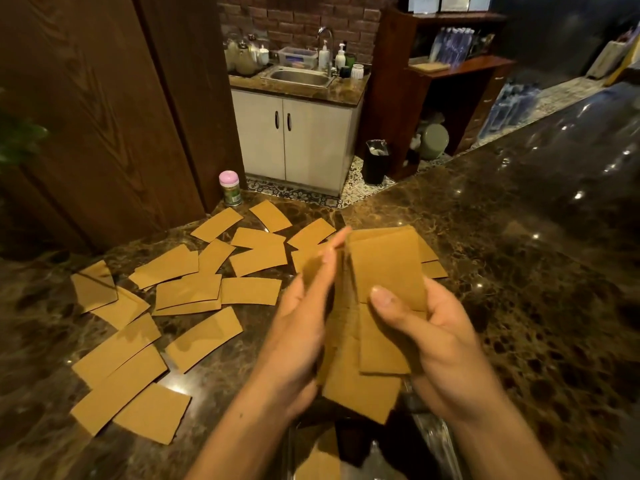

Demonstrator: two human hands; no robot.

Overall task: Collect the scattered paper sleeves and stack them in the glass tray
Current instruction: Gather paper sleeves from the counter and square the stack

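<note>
- Right hand (440, 337) grips the sleeve bundle (384, 265); left hand (304, 320) presses flat-fingered against its edge.
- Glass tray (436, 441) apparently lies below the bundle, blurred.
- Risk: the staggered bundle could slip and spill among the scattered sleeves (187, 292).

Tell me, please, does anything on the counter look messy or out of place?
Yes. Many paper sleeves lie scattered at all angles on the counter, some overlapping. The bundle between the left hand and right hand is uneven: its edges do not line up.
</note>
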